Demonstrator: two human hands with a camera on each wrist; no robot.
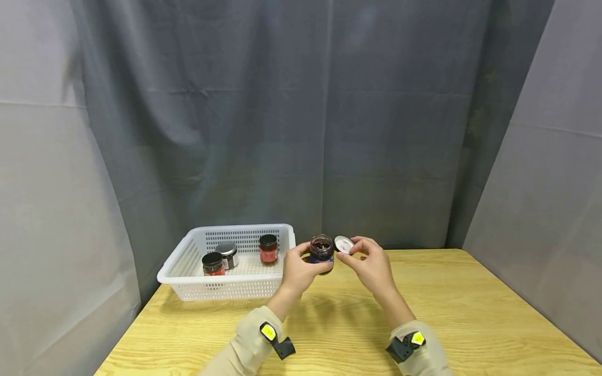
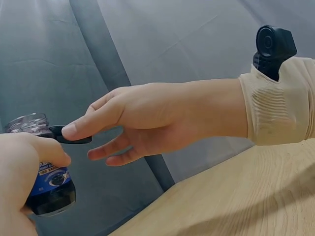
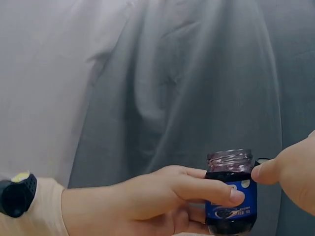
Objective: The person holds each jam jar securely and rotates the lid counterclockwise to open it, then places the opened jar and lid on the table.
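Observation:
My left hand (image 1: 301, 271) grips a small glass jam jar (image 3: 231, 196) with a blue label and dark contents, held above the table. The jar's threaded mouth is uncovered. Beside it, my right hand (image 1: 373, 263) pinches a round lid (image 1: 344, 244), dark outside, its white inner face turned toward the head camera. In the left wrist view the lid (image 2: 69, 137) appears edge-on between the right thumb and fingers, close by the jar's neck (image 2: 32, 123).
A white perforated basket (image 1: 226, 288) stands on the wooden table (image 1: 451, 313) at left. Inside are a red-labelled jar (image 1: 268, 249), a second red-labelled jar (image 1: 213, 264) and a silver-lidded jar (image 1: 228, 255). A grey curtain (image 1: 376, 130) hangs behind.

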